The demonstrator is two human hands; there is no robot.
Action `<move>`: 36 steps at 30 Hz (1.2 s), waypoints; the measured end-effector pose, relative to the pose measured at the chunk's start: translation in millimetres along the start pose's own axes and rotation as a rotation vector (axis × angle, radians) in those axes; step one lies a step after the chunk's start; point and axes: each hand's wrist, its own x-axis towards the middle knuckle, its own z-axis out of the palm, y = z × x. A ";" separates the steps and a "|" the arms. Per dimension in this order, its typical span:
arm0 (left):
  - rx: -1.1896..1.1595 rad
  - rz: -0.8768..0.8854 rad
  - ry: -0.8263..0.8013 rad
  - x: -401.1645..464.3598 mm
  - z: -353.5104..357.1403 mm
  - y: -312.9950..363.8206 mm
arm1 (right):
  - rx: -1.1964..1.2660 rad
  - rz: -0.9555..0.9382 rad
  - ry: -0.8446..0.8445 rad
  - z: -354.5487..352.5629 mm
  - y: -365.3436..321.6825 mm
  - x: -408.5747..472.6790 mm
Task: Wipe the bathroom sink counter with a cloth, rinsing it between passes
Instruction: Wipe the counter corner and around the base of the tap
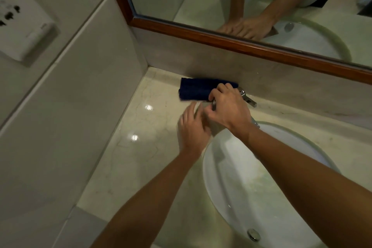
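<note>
A folded dark blue cloth (196,89) lies flat on the marble counter (141,147), pushed against the backsplash near the left corner. My right hand (227,106) reaches over the chrome faucet (248,99), its fingers curled down onto the cloth's right end and pinching the near corner. My left hand (193,129) hovers just below it over the counter by the sink rim, blurred, with fingers apart and nothing in it. The white oval sink (251,187) lies under my right forearm; the faucet spout is mostly hidden by my wrist.
A wood-framed mirror (221,36) runs above the backsplash and reflects both hands. A tiled wall closes off the left side, with a white wall outlet (24,26) on it. The sink drain (254,234) shows at the bottom. Open counter spreads left of the sink.
</note>
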 end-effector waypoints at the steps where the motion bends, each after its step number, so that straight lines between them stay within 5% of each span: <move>1: -0.037 -0.042 -0.012 -12.8 4.1 4.5 | 0.011 0.002 0.007 -0.4 0.0 -0.1; 6: 0.111 -0.094 -0.088 -26.9 27.9 9.8 | 0.131 0.032 0.020 -3.3 1.7 -1.5; 12: 0.291 -0.095 -0.099 -27.0 35.0 8.8 | 0.796 0.246 0.319 -33.8 37.6 -0.2; 16: 0.310 -0.107 -0.086 -25.4 37.1 8.8 | 0.695 0.280 0.368 -29.5 115.2 -1.9; 20: 0.323 -0.115 -0.083 -25.5 36.3 8.9 | 0.364 -0.046 0.023 11.8 144.3 -7.1; 24: 0.337 -0.125 -0.103 -24.8 37.0 8.1 | 0.250 -0.121 -0.160 41.3 141.8 10.9; 31: 0.341 -0.131 -0.097 -25.9 36.8 8.5 | 0.333 -0.166 -0.018 68.6 146.4 13.1; 36: 0.330 -0.130 -0.086 -26.4 35.6 9.0 | 0.280 0.020 0.164 55.9 176.2 -31.3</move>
